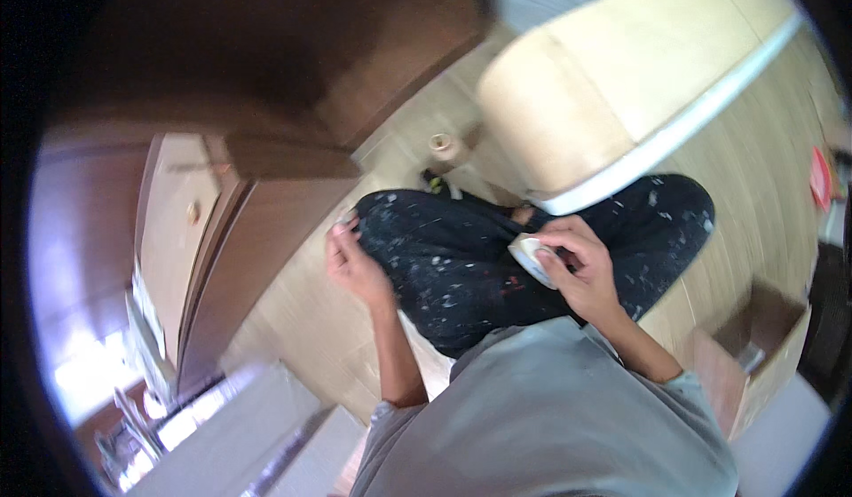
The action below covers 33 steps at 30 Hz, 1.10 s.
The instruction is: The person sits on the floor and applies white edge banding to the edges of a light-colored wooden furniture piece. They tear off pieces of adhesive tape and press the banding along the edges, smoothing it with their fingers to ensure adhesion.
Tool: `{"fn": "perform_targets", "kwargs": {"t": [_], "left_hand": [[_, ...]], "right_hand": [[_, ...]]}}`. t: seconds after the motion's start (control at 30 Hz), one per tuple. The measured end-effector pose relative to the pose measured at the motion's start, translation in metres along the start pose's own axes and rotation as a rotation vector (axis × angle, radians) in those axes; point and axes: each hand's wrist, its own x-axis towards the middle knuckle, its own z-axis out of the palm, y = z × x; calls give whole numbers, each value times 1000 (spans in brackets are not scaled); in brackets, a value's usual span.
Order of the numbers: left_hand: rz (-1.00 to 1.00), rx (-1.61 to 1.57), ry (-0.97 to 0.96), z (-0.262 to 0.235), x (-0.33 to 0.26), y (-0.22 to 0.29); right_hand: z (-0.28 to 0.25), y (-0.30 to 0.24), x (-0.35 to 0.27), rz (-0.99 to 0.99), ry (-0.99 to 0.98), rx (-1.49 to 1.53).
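My right hand (579,271) is closed on a roll of tape (530,256), pale with a whitish side, held above my lap. My left hand (351,264) is raised beside my left knee with its fingertips pinched together. Whatever those fingertips hold, if anything, is too small and blurred to name. Just beyond my crossed legs in paint-spotted black trousers (444,257) stands a large curved wooden piece (612,80). A white strip (657,146) runs along its lower edge, close to my right knee.
A beige roll (446,148) stands on the wood-look floor (754,186) ahead of me. Dark brown cabinetry (266,62) rises at the far left, with a lighter drawer front (182,222) nearer. An open cardboard box (723,382) is at my right; a red object (820,182) lies farther right.
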Motion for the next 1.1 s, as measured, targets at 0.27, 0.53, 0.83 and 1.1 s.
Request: {"fn": "perform_targets", "kwargs": {"t": [0.27, 0.53, 0.83, 1.1], "left_hand": [[66, -107, 124, 13, -10, -19], [184, -121, 160, 15, -8, -15], [132, -131, 160, 15, -10, -1], [131, -100, 129, 11, -10, -5]], "right_hand": [[12, 10, 7, -208, -42, -354], [16, 57, 15, -250, -199, -414], [21, 79, 26, -215, -253, -463], [21, 83, 26, -201, -238, -471]]}}
